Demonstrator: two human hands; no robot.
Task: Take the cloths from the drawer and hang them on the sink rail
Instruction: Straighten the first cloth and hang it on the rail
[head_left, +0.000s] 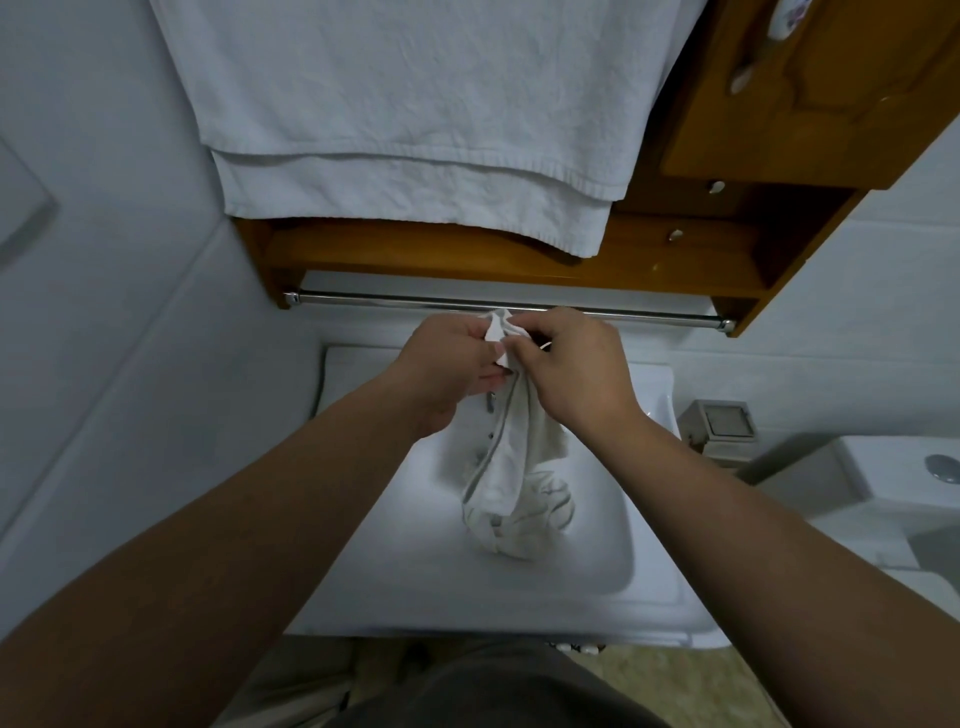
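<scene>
From the head camera, looking down over a white washbasin (597, 587), both bare forearms reach forward and meet just below a chrome rail (395, 300) that runs across the underside of a wooden wall cabinet (779, 119). The left hand (457, 364) and the right hand (576, 371) sit close together, fingers curled in and pinched on the top edge of a white cloth (506, 467). A small crumpled fold of that edge pokes up between the two thumbs, right at the rail; whether it touches the bar cannot be told. The rest of the cloth hangs down from the hands in a bunched length, with a grey stripe along one hem, and its lower end lies in a heap in the bowl of the washbasin. Above the rail a large white towel (415, 119) drapes down in two layers over the front of the cabinet shelf. To the right of the basin a small square metal bin (719, 426) stands by the wall, and beyond it part of a white toilet cistern (893, 483) shows
</scene>
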